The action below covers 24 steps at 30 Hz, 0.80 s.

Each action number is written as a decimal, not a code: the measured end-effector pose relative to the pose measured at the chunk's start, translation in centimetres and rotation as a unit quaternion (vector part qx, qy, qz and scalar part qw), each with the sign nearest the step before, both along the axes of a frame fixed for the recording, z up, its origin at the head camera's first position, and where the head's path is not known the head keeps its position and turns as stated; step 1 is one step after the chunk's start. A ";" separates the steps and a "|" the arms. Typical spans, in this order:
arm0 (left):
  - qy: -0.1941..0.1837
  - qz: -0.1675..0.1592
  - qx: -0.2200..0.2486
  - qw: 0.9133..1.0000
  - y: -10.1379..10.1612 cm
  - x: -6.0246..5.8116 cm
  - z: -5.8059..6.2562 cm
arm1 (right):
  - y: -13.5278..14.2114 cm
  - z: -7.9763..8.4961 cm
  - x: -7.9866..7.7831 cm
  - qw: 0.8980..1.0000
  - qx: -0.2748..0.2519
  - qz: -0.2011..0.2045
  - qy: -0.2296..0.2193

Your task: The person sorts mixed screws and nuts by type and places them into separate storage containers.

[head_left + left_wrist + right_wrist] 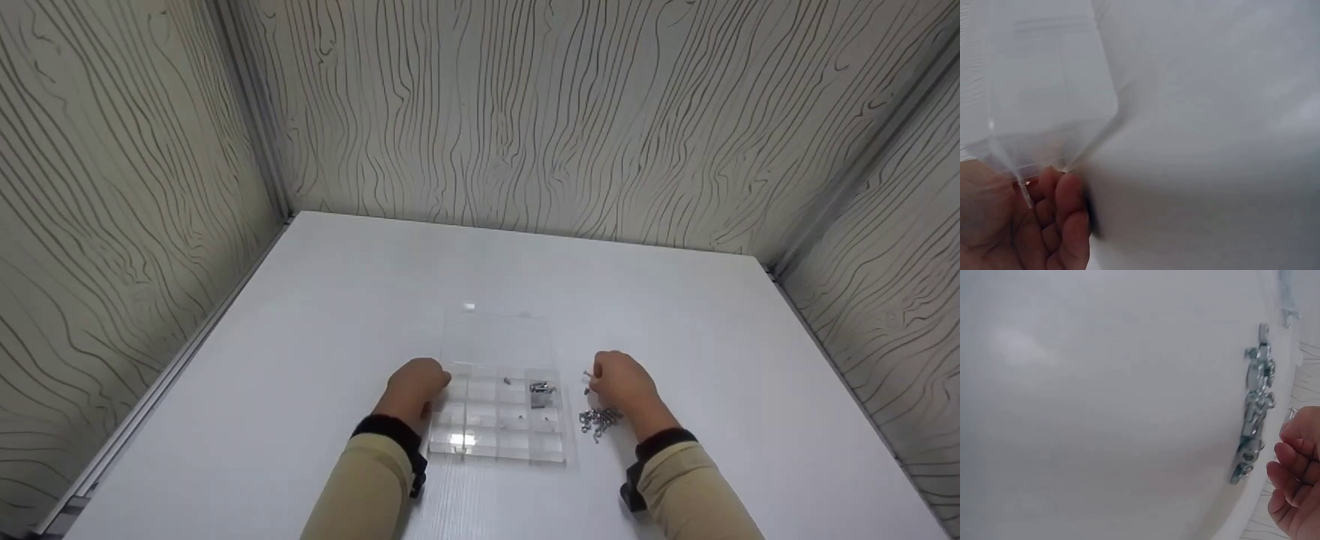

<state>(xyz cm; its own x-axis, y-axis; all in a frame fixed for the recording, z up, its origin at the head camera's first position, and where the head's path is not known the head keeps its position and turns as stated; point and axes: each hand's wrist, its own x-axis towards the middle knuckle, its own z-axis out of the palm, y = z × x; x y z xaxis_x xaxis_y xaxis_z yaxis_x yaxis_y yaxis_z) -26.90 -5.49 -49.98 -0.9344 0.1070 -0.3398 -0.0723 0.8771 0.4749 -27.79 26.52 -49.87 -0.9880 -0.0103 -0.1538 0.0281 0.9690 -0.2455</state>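
Observation:
A clear plastic compartment box [480, 454] lies on the table with its lid [495, 337] folded back. My left hand [414, 386] grips the box's left edge; in the left wrist view the fingers [1069, 197] curl in at the clear plastic wall. To the right of the box, my right hand [626, 386] pinches a small shiny metal screw [1290, 414] between thumb and forefinger. Just below that hand lies a pile of small metal screws and nuts [598, 420]. One compartment of the box holds several metal pieces [541, 388].
The white table [360, 277] stands in a corner of wood-patterned panels [525, 112]. A few single small pieces lie in other compartments, and one loose piece [587, 391] lies on the table beside the right hand.

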 end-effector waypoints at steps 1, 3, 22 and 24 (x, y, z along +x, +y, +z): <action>-0.004 0.002 0.002 1.000 0.0 0.0 0.0 | -0.4 0.3 0.0 1.000 -0.005 0.004 0.001; -0.011 0.010 0.008 1.000 0.0 0.0 0.0 | -1.3 0.9 0.1 1.000 -0.018 0.014 0.007; 0.014 -0.007 0.008 1.000 -0.1 0.0 -0.2 | -4.1 2.0 2.1 0.976 -0.058 0.207 -0.029; 0.016 -0.012 0.001 1.000 -0.1 -0.1 -0.3 | -4.2 2.0 2.2 0.975 -0.051 0.212 -0.031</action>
<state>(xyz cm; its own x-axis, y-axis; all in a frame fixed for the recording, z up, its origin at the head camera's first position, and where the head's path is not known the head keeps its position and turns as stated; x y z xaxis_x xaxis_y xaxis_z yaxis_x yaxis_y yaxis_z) -27.01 -5.64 -50.26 -0.9418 0.1301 -0.3098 -0.0364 0.8771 0.4789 -25.60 22.33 -47.89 -0.8806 -0.4346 -0.1889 -0.3525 0.8672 -0.3518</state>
